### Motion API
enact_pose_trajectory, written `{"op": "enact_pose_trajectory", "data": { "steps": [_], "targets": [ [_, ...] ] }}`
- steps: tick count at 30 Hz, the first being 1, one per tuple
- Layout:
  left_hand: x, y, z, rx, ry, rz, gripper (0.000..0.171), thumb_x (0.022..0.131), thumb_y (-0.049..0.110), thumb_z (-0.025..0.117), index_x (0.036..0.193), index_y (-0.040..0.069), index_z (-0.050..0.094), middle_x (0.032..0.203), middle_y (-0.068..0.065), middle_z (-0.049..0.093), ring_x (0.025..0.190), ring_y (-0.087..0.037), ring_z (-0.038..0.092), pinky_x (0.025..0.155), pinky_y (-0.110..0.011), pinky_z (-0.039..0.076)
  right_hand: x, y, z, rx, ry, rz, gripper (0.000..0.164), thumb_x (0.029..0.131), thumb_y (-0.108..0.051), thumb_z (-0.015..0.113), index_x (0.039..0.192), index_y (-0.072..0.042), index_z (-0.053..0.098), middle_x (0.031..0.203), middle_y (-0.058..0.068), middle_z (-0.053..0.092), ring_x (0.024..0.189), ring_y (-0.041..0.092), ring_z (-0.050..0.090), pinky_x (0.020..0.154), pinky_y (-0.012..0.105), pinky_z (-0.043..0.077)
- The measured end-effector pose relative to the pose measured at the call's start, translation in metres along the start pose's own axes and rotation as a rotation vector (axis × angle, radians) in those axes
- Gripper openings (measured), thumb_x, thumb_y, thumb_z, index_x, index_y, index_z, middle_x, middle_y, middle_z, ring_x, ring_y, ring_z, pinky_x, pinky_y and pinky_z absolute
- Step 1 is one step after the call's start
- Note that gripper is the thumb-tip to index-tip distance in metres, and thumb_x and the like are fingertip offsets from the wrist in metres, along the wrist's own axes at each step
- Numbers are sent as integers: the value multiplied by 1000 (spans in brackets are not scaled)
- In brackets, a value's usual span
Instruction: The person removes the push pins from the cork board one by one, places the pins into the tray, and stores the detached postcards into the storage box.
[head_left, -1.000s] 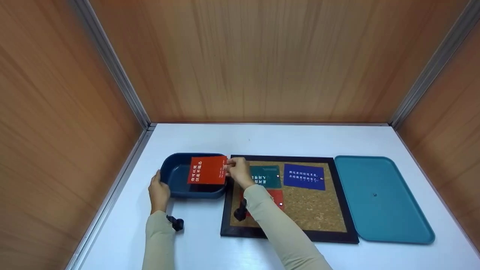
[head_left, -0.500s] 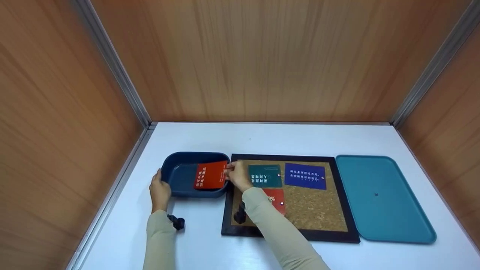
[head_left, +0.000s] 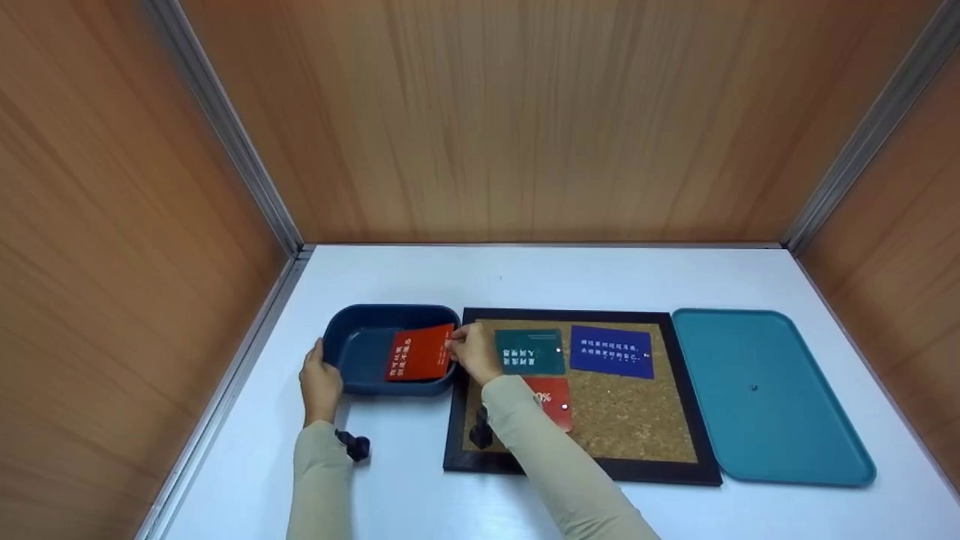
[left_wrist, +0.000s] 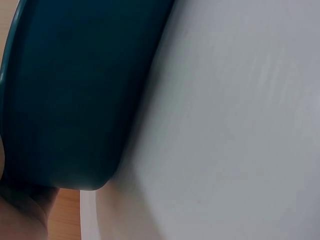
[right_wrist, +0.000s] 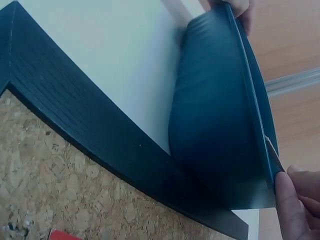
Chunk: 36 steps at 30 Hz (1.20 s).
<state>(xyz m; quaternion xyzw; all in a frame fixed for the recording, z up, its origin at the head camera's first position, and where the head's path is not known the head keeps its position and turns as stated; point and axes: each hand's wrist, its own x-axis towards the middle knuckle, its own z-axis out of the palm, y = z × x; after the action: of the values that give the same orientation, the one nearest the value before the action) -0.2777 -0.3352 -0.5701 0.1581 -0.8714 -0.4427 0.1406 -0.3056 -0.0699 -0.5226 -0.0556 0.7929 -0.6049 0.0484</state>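
Observation:
A red card (head_left: 420,354) with white writing lies tilted at the right end of a dark blue plastic basin (head_left: 397,388) in the head view. My right hand (head_left: 476,352) pinches its right edge between thumb and fingers, just over the rim. The right wrist view shows those fingers (right_wrist: 287,205) at the rim, with only a thin edge of the card showing. At the opposite end, my left hand (head_left: 321,386) grips the basin's left side, with fingertips at its rim. In the left wrist view the basin wall (left_wrist: 75,100) fills the left half and hides most of that hand.
A dark-framed cork board (head_left: 630,420) stands close against the basin's right side. Pinned on it are a green card (head_left: 529,352), a blue card (head_left: 611,352) and another red card (head_left: 555,394), partly behind the right sleeve. Farther right, a teal tray (head_left: 772,435) holds a small pin (head_left: 754,388).
My right hand has lowered the red card into the basin's right end, shifting it slightly right and down in view, and still pinches it. The left hand keeps its place on the basin.

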Motion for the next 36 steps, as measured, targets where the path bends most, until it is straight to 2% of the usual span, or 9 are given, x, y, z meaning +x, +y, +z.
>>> {"op": "enact_pose_trajectory", "data": {
  "steps": [6, 11, 15, 16, 19, 21, 23, 29, 36],
  "targets": [
    [0, 1, 1, -17, -5, 1, 54, 94, -8, 27, 148, -6, 28, 151, -29, 29, 141, -42, 27, 116, -50, 27, 1, 0, 0, -36, -7, -18, 13, 91, 6, 58, 100, 14, 64, 95, 22, 69, 80, 26, 70, 70, 31, 59],
    [2, 0, 0, -8, 4, 2, 54, 94, -9, 27, 148, -6, 28, 151, -29, 30, 141, -42, 27, 116, -49, 26, 2, -3, -1, -44, -33, -26, 14, 92, 3, 59, 97, 12, 69, 90, 20, 71, 75, 20, 68, 67, 27, 57],
    [3, 0, 0, -13, 4, -6, 54, 94, -9, 27, 148, -6, 28, 151, -29, 30, 142, -41, 26, 117, -49, 26, 3, -3, -3, -46, -57, -39, 16, 92, 4, 58, 88, 13, 69, 74, 16, 67, 60, 12, 55, 55, 21, 45],
    [3, 0, 1, -16, 5, -6, 54, 94, -9, 27, 148, -6, 28, 151, -29, 30, 142, -40, 26, 117, -49, 26, 3, -3, -3, -42, -59, -36, 16, 92, 4, 57, 90, 14, 69, 74, 18, 67, 59, 12, 53, 54, 20, 43],
    [2, 1, 2, -13, 13, -11, 54, 94, -8, 27, 147, -6, 29, 151, -28, 31, 142, -40, 27, 116, -49, 26, 4, -2, -3, -55, -53, -28, 19, 91, 4, 59, 101, 17, 66, 86, 23, 70, 66, 17, 64, 60, 23, 52],
    [2, 1, 2, -9, 20, -10, 53, 94, -8, 27, 147, -7, 30, 150, -28, 32, 141, -40, 28, 116, -49, 26, 4, 0, -3, -55, -40, -19, 25, 90, 4, 60, 111, 18, 63, 100, 28, 69, 79, 25, 71, 69, 29, 59],
    [2, 2, 2, -5, 23, -11, 53, 94, -8, 26, 147, -7, 30, 150, -28, 32, 141, -40, 28, 116, -49, 26, 4, 0, -3, -57, -29, -14, 29, 89, 4, 62, 115, 17, 61, 109, 31, 66, 92, 32, 71, 77, 35, 60],
    [2, 2, 2, -8, 23, -6, 53, 94, -8, 27, 146, -8, 30, 150, -29, 31, 141, -41, 28, 117, -48, 26, 2, 0, -4, -39, -42, 11, 28, 90, 5, 60, 115, 16, 62, 112, 30, 65, 94, 31, 70, 77, 34, 59],
    [2, 0, 1, -4, 33, -6, 52, 94, -8, 27, 146, -8, 31, 149, -30, 32, 141, -42, 28, 116, -49, 26, 2, 0, -4, -155, -35, -11, 27, 90, 1, 59, 114, 11, 65, 111, 26, 67, 81, 19, 63, 73, 31, 56]
  ]
}}
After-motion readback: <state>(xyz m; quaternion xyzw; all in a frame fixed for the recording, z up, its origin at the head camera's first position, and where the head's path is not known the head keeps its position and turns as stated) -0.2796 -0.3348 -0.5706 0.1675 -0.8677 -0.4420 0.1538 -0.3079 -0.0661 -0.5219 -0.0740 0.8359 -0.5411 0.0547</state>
